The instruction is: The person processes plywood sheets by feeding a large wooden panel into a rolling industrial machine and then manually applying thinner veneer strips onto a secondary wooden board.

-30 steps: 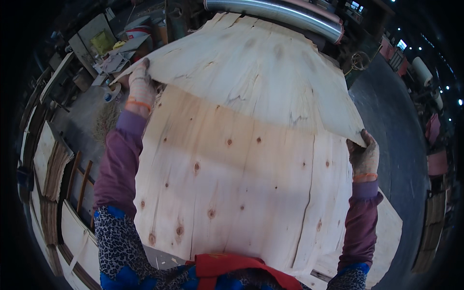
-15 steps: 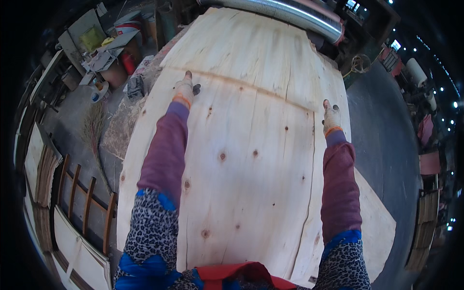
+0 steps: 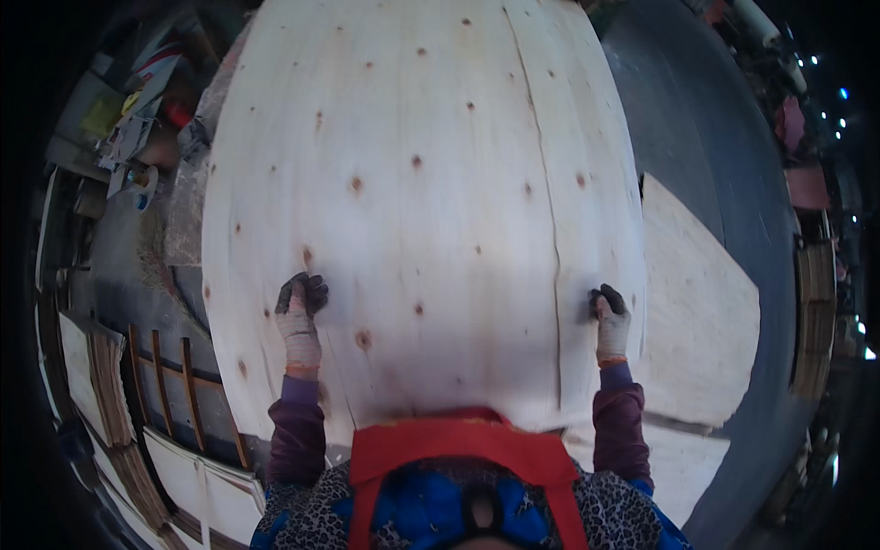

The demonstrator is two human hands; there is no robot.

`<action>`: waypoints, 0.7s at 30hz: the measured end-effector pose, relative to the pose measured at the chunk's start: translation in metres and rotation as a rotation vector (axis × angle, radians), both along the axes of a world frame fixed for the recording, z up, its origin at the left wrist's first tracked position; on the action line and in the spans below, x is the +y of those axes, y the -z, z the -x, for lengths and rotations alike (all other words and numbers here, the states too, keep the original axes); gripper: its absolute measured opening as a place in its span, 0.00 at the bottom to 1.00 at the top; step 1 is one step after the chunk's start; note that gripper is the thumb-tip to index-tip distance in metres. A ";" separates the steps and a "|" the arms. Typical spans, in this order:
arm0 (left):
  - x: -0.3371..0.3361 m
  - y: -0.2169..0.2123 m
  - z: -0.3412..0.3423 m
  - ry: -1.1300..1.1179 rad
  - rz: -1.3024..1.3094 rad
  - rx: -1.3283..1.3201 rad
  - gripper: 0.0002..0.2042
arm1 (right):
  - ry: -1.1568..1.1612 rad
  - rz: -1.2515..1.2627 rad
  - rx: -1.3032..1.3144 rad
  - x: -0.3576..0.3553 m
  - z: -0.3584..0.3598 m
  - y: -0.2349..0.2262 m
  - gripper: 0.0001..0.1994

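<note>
A large pale wood veneer sheet (image 3: 440, 211), dotted with brown knots, spreads in front of me almost up to my body. A long crack (image 3: 547, 183) runs down its right part. My left hand (image 3: 301, 316), in a light glove with dark fingers, is over the sheet's near left part beside a knot. Its fingers are curled in and nothing shows in them. Level with it on the other side, my right hand (image 3: 611, 323) is likewise gloved and closed, between the crack and the sheet's right edge. Whether either hand presses on the wood, I cannot tell.
More pale sheets (image 3: 701, 302) lie lower down at the right, beside the dark floor (image 3: 687, 119). At left stand a wooden rack (image 3: 188, 385) and stacked veneer (image 3: 96, 367). Clutter with a red container (image 3: 179, 112) fills the far left. A red apron strap (image 3: 458, 449) crosses the near edge.
Both hands have come back toward my body, and their fingers have curled in. My view has tipped down, so the metal roller and the far seam have left the picture.
</note>
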State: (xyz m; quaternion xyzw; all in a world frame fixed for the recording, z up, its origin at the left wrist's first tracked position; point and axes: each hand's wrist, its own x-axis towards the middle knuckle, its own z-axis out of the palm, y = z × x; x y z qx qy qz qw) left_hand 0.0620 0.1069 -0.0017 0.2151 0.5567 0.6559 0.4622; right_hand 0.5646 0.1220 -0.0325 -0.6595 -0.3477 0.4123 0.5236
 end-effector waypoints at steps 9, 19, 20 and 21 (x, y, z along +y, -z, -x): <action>-0.080 0.040 -0.177 0.681 0.155 -0.015 0.15 | -0.173 0.131 -0.671 -0.130 -0.015 0.040 0.33; -0.059 0.017 -0.344 0.965 0.392 0.247 0.23 | -0.207 0.188 -0.397 -0.130 -0.015 -0.022 0.21; -0.058 0.005 -0.348 0.993 0.391 0.280 0.24 | -0.197 0.136 -0.452 -0.133 -0.017 -0.019 0.21; -0.062 -0.032 -0.348 1.002 0.479 0.221 0.23 | -0.190 0.084 -0.504 -0.139 -0.021 -0.013 0.21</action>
